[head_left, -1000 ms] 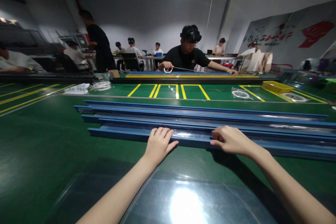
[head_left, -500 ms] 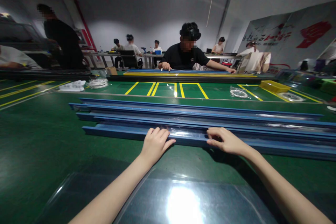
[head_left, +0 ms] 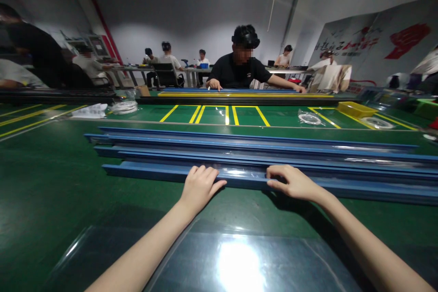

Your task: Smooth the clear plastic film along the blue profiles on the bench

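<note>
Several long blue profile strips (head_left: 153,171) lie side by side across the green table (head_left: 51,182). My left hand (head_left: 198,187) rests on the near edge of the nearest strip, fingers curled over it. My right hand (head_left: 290,182) grips the same strip a little to the right, fingers bent over its top and thumb at its front. A shiny clear film (head_left: 239,173) covers the strip between the two hands.
A glossy dark panel (head_left: 222,260) lies on the table below my arms. A person in black (head_left: 239,70) works at the far side on another blue and yellow strip. A yellow tray (head_left: 356,109), bagged white rings (head_left: 310,118) and white bundles (head_left: 123,107) lie further back.
Both hands stay on the nearest strip. The view has shifted slightly to the right, so the strips and hands sit a little further left. The standing person at the left has walked leftward.
</note>
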